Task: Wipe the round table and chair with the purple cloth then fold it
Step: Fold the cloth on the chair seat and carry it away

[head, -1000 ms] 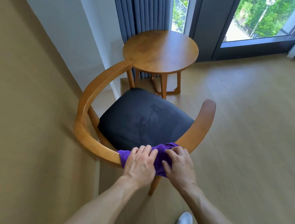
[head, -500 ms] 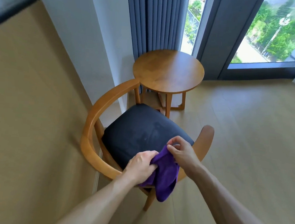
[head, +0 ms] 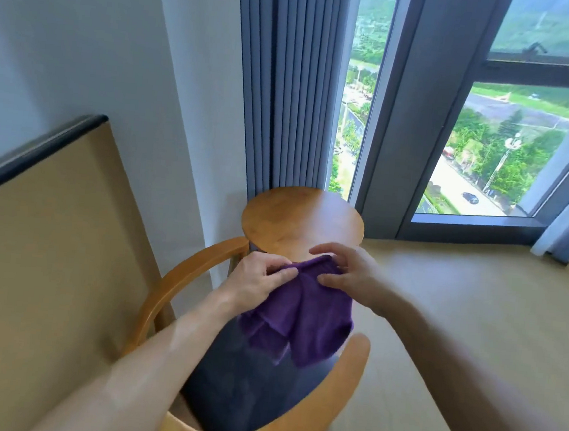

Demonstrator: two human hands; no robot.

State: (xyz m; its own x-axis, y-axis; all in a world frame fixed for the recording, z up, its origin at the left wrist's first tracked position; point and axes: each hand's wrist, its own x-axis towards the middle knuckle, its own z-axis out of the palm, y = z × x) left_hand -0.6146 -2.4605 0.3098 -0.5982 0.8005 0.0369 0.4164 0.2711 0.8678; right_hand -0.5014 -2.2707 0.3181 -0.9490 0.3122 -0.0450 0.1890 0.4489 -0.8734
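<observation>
purple cloth (head: 301,316), one, pinched by fingers of left hand (head: 253,283) and right hand (head: 357,276), above one chair (head: 173,291), one round table (head: 303,220)

purple cloth (head: 301,316) lifted off the chair (head: 181,282) rail, now hanging between both raised hands, view tilted upward

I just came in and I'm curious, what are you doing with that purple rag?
A person holds a soft purple cloth up in the air with both hands. The left hand and the right hand each pinch its top edge, and the rest hangs down, crumpled. It hangs above the wooden armchair with a dark seat. The round wooden table stands just behind, by the grey curtain. The cloth is not folded yet.
</observation>
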